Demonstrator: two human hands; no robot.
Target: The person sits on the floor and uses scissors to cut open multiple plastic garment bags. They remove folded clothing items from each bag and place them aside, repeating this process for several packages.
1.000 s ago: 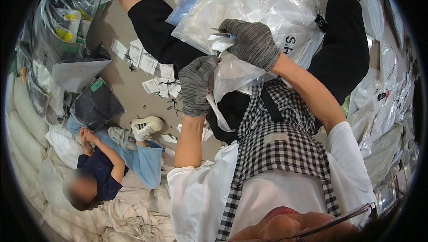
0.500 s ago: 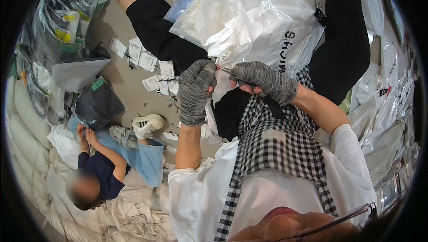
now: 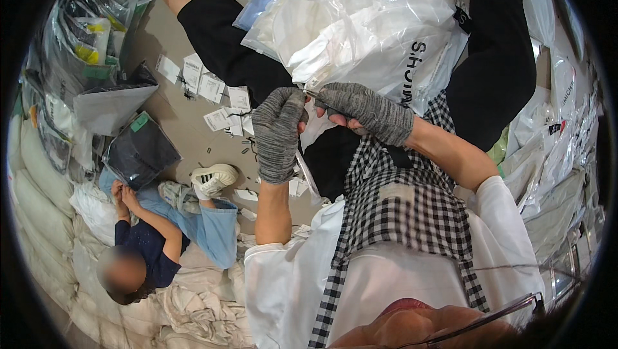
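Observation:
My left hand [image 3: 280, 133], in a grey fingerless knit glove, pinches the edge of a white garment [image 3: 312, 58] at its fingertips. My right hand [image 3: 367, 111], gloved the same way, is closed on a small pointed metal tool [image 3: 311, 92]. Its tip reaches the left fingertips, and its exact kind is hidden by the fingers. The garment lies against a pile of clear plastic garment bags [image 3: 373, 14] on my lap. A checked apron [image 3: 405, 214] covers my front.
Several white paper tags [image 3: 211, 88] with dark cords lie on the floor at left. Near them stand bagged dark garments [image 3: 143, 149]. Another person [image 3: 151, 239] sits at lower left, among cream cloth piles [image 3: 199, 310]. More bagged garments [image 3: 553, 156] lie at right.
My right hand has moved left, bringing the metal tool up to my left fingertips. The left hand has shifted slightly left.

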